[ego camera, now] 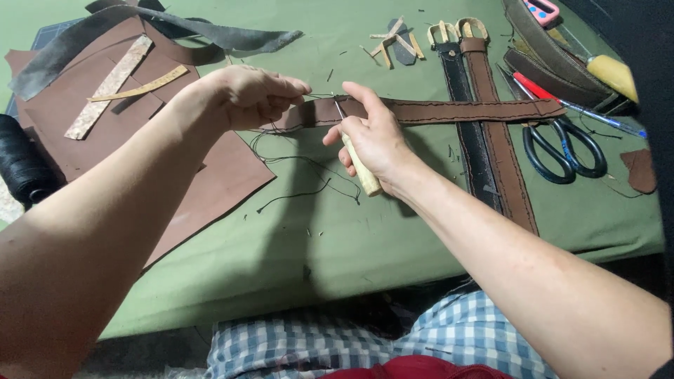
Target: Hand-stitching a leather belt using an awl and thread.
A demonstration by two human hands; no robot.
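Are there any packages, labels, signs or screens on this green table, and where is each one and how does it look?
None can be seen: only leather work lies here.
Brown strap: across the middle, under both hands.
Black scissors: at the right.
Black thread spool: at the left edge.

The strap is brown leather, matt, with rough stitched edges. The awl has a pale, smooth wooden handle and a thin metal tip. The thread is dark and thin. The worktop is covered in dull green cloth. The big sheet is smooth brown leather. The scissors have shiny dark plastic handles. The spool is black thread.
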